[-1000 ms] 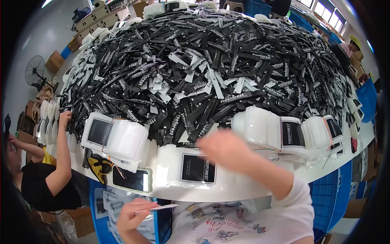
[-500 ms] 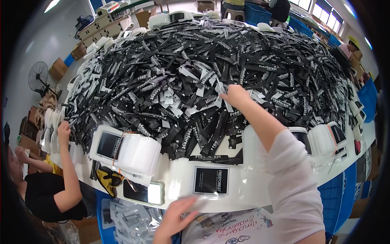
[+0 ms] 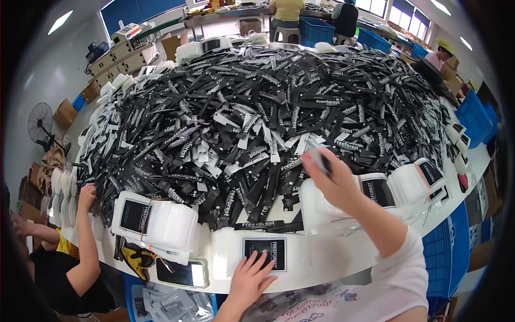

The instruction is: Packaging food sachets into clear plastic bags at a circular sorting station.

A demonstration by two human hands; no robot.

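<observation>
In front of me a white plastic bag with a black square label (image 3: pixel 264 246) lies flat at the table's near edge. My left hand (image 3: pixel 250 280) rests on it, fingers spread over the label's lower part. My right hand (image 3: pixel 339 185) is raised to the right, in front of the heap, with its fingers closed on a slim dark and pale strip packet (image 3: pixel 323 162). Much of that packet is hidden by the fingers. Beyond both hands rises a wide heap of black and white strip packets (image 3: pixel 252 115).
Bundled white bags (image 3: pixel 170 222) stand left, with a phone (image 3: pixel 182 272) and yellow-black scissors (image 3: pixel 134 260) near them; more bundles (image 3: pixel 407 182) stand right. A co-worker's hand (image 3: pixel 87 197) touches the heap's left side. Blue crates (image 3: pixel 448 247) flank the table (image 3: pixel 322 271).
My right hand has drawn back from the heap toward me, now with a strip packet in it. My left hand has moved forward onto the labelled bag. The view has tilted up slightly.
</observation>
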